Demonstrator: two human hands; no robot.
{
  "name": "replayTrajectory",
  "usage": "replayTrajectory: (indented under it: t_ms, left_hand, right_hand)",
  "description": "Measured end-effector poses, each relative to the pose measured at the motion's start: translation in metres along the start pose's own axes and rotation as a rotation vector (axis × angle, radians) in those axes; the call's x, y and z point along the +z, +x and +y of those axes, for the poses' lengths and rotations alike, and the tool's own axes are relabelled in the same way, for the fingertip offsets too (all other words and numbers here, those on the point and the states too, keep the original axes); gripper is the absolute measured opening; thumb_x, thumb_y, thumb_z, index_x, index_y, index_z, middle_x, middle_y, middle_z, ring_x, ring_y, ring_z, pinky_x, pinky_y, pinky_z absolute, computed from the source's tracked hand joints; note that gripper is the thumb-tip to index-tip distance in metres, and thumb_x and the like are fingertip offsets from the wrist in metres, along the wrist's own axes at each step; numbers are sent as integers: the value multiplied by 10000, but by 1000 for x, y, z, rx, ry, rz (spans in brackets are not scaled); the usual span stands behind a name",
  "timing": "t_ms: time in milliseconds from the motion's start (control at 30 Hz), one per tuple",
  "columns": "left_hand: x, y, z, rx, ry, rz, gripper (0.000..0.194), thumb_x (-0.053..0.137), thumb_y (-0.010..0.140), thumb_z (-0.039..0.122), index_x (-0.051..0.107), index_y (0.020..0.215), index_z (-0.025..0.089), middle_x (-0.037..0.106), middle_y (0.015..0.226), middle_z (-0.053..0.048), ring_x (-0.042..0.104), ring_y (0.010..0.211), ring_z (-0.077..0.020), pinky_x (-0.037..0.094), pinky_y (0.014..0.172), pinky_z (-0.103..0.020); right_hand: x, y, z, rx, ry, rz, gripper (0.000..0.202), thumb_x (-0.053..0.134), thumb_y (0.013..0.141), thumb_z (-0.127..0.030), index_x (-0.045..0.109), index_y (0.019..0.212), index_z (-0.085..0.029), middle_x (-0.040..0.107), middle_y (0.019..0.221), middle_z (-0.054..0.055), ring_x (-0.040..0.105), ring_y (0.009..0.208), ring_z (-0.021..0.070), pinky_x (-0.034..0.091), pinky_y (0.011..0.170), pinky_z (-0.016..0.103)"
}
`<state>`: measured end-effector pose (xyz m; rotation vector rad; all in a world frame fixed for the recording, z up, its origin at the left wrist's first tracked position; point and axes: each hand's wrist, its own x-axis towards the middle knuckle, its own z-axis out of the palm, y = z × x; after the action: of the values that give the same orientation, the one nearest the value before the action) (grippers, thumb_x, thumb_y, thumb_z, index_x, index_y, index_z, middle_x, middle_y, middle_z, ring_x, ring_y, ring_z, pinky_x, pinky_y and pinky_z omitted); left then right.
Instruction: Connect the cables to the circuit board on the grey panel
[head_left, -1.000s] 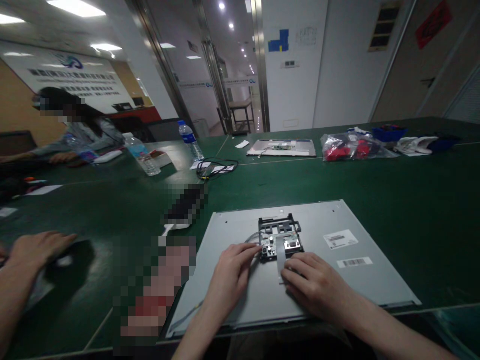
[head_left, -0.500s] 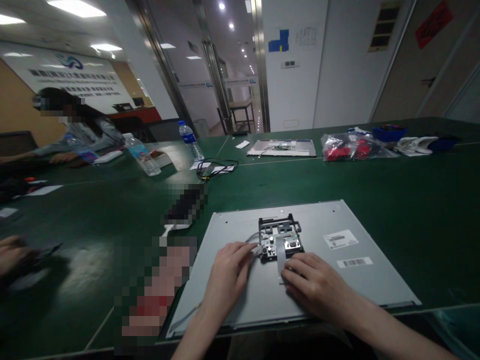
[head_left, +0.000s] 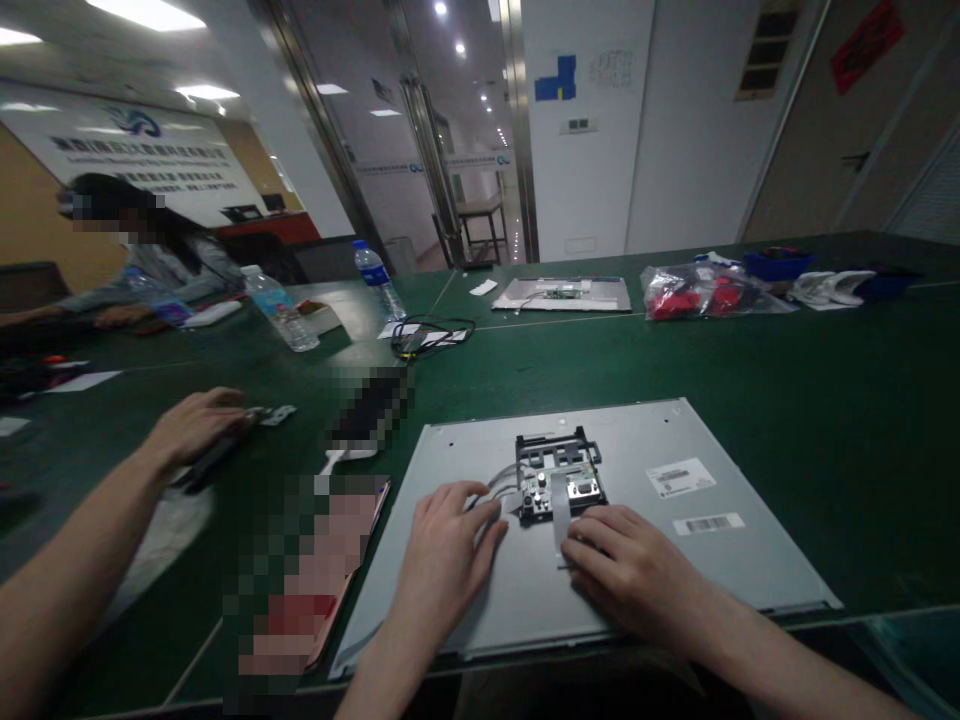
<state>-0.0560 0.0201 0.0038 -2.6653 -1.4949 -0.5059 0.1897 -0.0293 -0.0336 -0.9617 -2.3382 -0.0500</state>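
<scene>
Circuit board (head_left: 538,493) in front of you: it sits in a black frame (head_left: 559,440), mounted on the back of the flat grey panel (head_left: 469,455), which lies on the green surface (head_left: 517,375) at your near side. A grey ribbon (head_left: 562,500) runs from the board toward you, and thin cables (head_left: 504,478) leave the board's left side. Your left hand (head_left: 454,535) is loosely curled, fingers a little parted, with its tips just beside those cables; you cannot tell whether it pinches one. Your right hand (head_left: 619,555) has its fingers bent and close together at the near end of the ribbon; whether they grip or only press is hidden.

To the right of the board, the panel carries a white label (head_left: 679,477) and, nearer you, a barcode label (head_left: 709,524). Left of the panel lie a pixelated pinkish thing (head_left: 334,550) and, farther off, a pixelated dark one (head_left: 371,405). Another person's hand (head_left: 196,425) is over a dark object (head_left: 214,455) at the left. Farther away on the surface are a coiled black cable (head_left: 431,338), a blue-capped bottle (head_left: 375,280), a second panel (head_left: 517,294) and, to the right, a clear bag (head_left: 705,295) with red things.
</scene>
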Motion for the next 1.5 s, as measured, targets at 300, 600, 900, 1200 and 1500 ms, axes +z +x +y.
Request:
replayTrajectory:
  t_ms: [300,600,900,1200,1500]
  left_hand:
    - [6,-1,3,22,4,5,184,606,914,199,714,1052,256,641,1101,-65,579,1025,-273,433,884,-453]
    - [1,-1,8,36,26,6,223,575,920,182,666,1114,243,639,1120,-75,576,1022,-277,434,881,-458]
    - [6,-3,11,16,56,-21,208,583,916,200,642,1115,205,627,1137,-90,568,1054,-287,429,914,-470]
    - [11,-1,9,30,41,4,230,563,931,221,644,1146,205,627,1132,-97,570,1050,-288,443,906,-476]
    - [11,-2,8,43,18,39,260,564,935,235,653,1178,251,615,1131,-91,570,1028,-284,450,896,-484]
  right_hand:
    - [-4,2,-2,9,3,-6,209,574,907,-155,621,1111,-159,661,1080,99,583,1017,242,500,864,397]
    - [-3,1,-2,17,11,-25,215,567,922,-163,619,1131,-159,657,1099,86,574,1023,248,499,876,406]
    - [-6,3,-3,29,14,-25,207,563,922,-163,623,1120,-158,660,1082,86,575,1015,245,501,867,402]
    - [-5,3,-4,25,11,-26,208,569,917,-160,622,1119,-155,661,1074,84,577,999,246,505,850,402]
    - [-7,3,-4,27,12,-28,213,577,915,-160,624,1122,-155,664,1073,88,581,1006,246,503,860,400]
